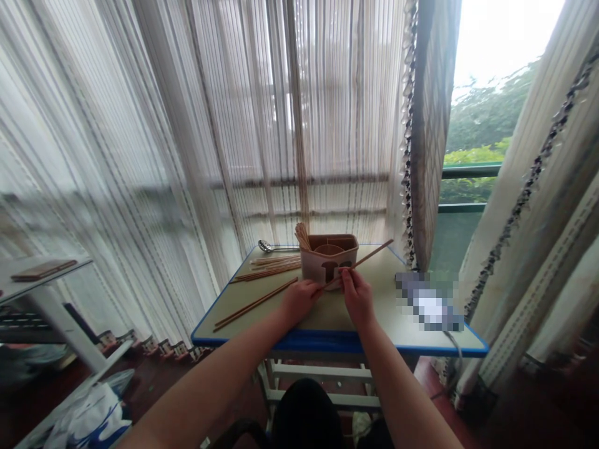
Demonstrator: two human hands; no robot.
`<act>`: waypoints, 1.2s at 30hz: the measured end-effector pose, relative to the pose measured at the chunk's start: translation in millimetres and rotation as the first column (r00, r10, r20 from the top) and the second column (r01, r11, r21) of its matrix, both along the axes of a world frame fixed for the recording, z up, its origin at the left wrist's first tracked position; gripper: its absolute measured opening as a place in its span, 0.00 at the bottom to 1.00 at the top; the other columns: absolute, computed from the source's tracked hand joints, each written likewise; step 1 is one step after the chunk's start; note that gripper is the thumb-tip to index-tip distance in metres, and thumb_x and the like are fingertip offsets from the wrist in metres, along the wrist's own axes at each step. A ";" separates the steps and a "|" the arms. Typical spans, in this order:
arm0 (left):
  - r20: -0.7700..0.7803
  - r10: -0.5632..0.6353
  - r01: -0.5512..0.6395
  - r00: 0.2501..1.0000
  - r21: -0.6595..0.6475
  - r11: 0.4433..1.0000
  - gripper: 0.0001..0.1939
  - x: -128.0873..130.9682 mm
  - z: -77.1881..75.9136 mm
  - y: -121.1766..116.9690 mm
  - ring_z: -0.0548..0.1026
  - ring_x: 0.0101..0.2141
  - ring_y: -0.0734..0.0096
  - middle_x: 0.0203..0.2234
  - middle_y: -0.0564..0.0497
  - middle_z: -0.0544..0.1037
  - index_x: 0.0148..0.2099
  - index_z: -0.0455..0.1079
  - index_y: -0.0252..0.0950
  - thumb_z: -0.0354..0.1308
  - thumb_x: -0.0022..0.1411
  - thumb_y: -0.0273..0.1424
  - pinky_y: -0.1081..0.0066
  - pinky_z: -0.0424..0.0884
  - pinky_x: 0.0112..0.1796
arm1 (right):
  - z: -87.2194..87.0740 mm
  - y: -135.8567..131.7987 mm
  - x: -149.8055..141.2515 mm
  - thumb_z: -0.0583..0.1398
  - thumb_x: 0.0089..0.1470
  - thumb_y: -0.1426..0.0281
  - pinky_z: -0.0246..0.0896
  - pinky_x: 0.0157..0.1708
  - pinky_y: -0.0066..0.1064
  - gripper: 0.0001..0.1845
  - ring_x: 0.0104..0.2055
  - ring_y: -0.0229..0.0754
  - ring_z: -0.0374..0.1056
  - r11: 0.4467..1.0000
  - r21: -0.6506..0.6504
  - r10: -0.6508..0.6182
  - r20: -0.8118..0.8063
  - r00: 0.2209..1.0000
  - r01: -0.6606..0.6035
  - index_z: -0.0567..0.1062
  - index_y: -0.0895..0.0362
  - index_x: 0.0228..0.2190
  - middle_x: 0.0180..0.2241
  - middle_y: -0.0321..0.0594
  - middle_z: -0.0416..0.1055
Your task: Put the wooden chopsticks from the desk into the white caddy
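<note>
Both hands meet over the middle of a table, close in front of a pink-beige divided utensil caddy (327, 259). A long wooden chopstick (369, 257) angles up and to the right from between them. My right hand (356, 298) grips it, and the fingertips of my left hand (299, 300) pinch its lower end. Left of my left hand, a pair of wooden chopsticks (255, 304) lies on the tabletop. More loose chopsticks (274, 269) lie behind them, beside a metal ladle (271, 247). A bundle of chopsticks (302, 237) stands in the caddy's left side.
The table (327, 340) has a blue edge, and a pixelated object (428, 305) lies at its right. Sheer curtains (281, 125) hang behind it, beside an open window with a railing (468, 171). A white shelf (42, 271) stands to the left.
</note>
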State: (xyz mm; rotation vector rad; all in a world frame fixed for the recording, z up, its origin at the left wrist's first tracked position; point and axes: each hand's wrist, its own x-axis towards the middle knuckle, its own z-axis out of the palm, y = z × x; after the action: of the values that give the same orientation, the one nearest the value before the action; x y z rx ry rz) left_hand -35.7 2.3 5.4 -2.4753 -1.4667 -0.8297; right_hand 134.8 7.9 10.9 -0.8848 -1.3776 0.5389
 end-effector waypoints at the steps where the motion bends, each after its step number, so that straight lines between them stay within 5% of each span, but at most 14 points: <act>1: 0.038 0.000 0.001 0.999 -0.031 1.000 0.12 3.8 1.2 2.1 0.74 0.34 0.67 0.33 0.48 0.78 0.39 0.75 0.37 0.52 0.62 0.35 0.70 0.67 0.37 | 0.4 -0.4 0.1 0.51 0.58 0.58 0.60 0.29 0.29 0.19 0.27 0.38 0.65 1.000 0.012 -0.005 -0.010 1.000 0.006 0.75 0.58 0.37 0.25 0.37 0.70; 6: 0.120 -0.040 0.058 0.992 -0.150 0.987 0.09 33.7 10.3 17.2 0.74 0.30 0.68 0.30 0.49 0.78 0.36 0.75 0.36 0.56 0.57 0.34 0.71 0.66 0.33 | 6.2 -3.6 5.7 0.50 0.59 0.61 0.61 0.39 0.32 0.18 0.38 0.40 0.67 0.975 0.153 -0.163 -0.014 0.987 0.163 0.75 0.58 0.37 0.33 0.41 0.70; 11: 0.026 -0.304 0.305 0.952 -0.108 0.946 0.10 57.7 6.5 29.0 0.74 0.28 0.67 0.27 0.46 0.77 0.32 0.74 0.34 0.55 0.58 0.33 0.70 0.66 0.34 | 11.6 -4.3 12.9 0.51 0.59 0.60 0.61 0.37 0.30 0.18 0.37 0.40 0.67 0.956 0.088 -0.269 -0.105 0.957 0.279 0.75 0.58 0.33 0.33 0.41 0.69; 15: 0.134 -0.349 0.365 0.927 -0.118 0.923 0.09 58.9 -4.0 36.3 0.74 0.28 0.71 0.26 0.49 0.77 0.32 0.74 0.35 0.55 0.58 0.33 0.74 0.66 0.31 | 9.0 -2.2 11.5 0.54 0.58 0.60 0.62 0.37 0.30 0.16 0.37 0.40 0.67 0.961 0.073 -0.261 -0.074 0.962 0.267 0.76 0.58 0.33 0.33 0.41 0.70; 20: 0.137 -0.377 0.366 0.916 0.097 0.925 0.10 47.3 2.0 32.7 0.72 0.24 0.73 0.22 0.52 0.75 0.40 0.72 0.35 0.53 0.60 0.33 0.74 0.66 0.28 | 16.3 -2.3 7.2 0.53 0.59 0.65 0.63 0.37 0.30 0.14 0.37 0.39 0.68 0.949 0.194 -0.243 -0.047 0.969 0.247 0.76 0.57 0.36 0.34 0.42 0.70; 25: 0.157 -0.380 0.257 0.912 0.502 0.826 0.17 22.0 20.8 30.5 0.73 0.30 0.71 0.29 0.50 0.75 0.50 0.64 0.36 0.56 0.58 0.29 0.69 0.69 0.35 | 71.9 15.1 11.0 0.53 0.59 0.65 0.63 0.32 0.29 0.13 0.33 0.38 0.67 0.941 0.300 -0.171 0.028 0.985 0.155 0.76 0.56 0.35 0.33 0.41 0.71; 28: 0.353 -0.316 0.020 0.881 0.639 0.769 0.21 9.7 21.9 40.6 0.70 0.42 0.65 0.42 0.44 0.70 0.54 0.61 0.38 0.56 0.57 0.29 0.64 0.69 0.42 | 116.2 41.2 11.1 0.52 0.59 0.63 0.62 0.31 0.29 0.15 0.32 0.38 0.67 0.931 0.338 -0.186 0.121 0.975 0.136 0.76 0.56 0.36 0.31 0.41 0.72; 32: 0.651 -0.204 -0.286 0.732 0.564 0.775 0.30 6.5 9.4 63.2 0.62 0.52 0.57 0.51 0.38 0.60 0.60 0.52 0.35 0.56 0.58 0.34 0.56 0.66 0.48 | 158.2 76.9 6.6 0.53 0.57 0.61 0.61 0.27 0.28 0.16 0.25 0.35 0.66 0.968 0.249 -0.081 0.267 0.960 0.012 0.77 0.58 0.35 0.27 0.39 0.72; 36: 0.740 -0.090 -0.286 0.666 0.366 0.886 0.37 7.7 -4.7 80.1 0.59 0.55 0.53 0.56 0.37 0.56 0.64 0.46 0.36 0.57 0.57 0.39 0.51 0.60 0.53 | 175.5 99.9 -0.6 0.53 0.57 0.63 0.61 0.25 0.28 0.15 0.23 0.35 0.67 0.985 0.172 -0.037 0.259 0.965 -0.008 0.76 0.59 0.34 0.24 0.38 0.72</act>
State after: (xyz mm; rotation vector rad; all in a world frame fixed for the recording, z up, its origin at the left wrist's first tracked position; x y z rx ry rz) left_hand -28.0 82.5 0.7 -1.7159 -1.3274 -2.0620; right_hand 134.2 107.7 186.4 -0.8458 -1.6294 0.2925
